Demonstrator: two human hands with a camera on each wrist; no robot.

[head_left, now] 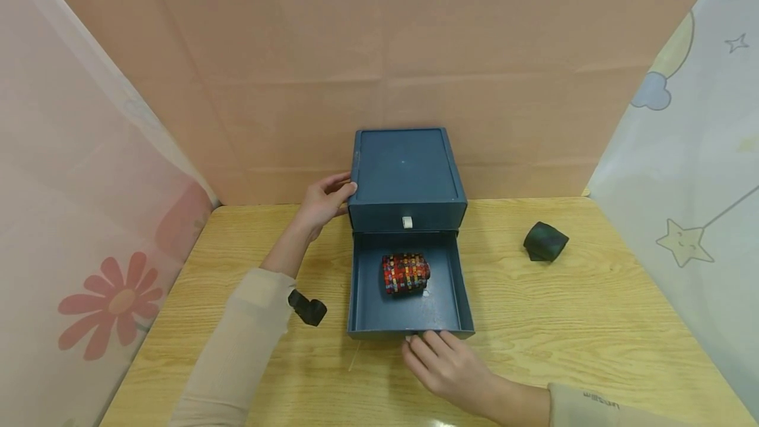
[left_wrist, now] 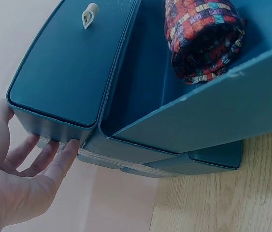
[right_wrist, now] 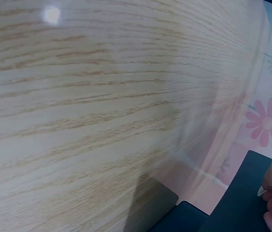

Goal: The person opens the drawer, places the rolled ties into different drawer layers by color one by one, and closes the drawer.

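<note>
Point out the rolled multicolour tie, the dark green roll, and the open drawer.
multicolour tie (head_left: 406, 273), head view, middle of the roll
dark green roll (head_left: 545, 241), head view, its top face
open drawer (head_left: 410, 333), head view, front wall

We find one marking only: small dark print on the right sleeve (head_left: 601, 402) cuff, too small and blurred to read. We read no text, brand, number or label on the box (head_left: 406, 173), the drawer (head_left: 409, 321), the desk (head_left: 593, 321) or the printed curtains (head_left: 688, 170).
</note>
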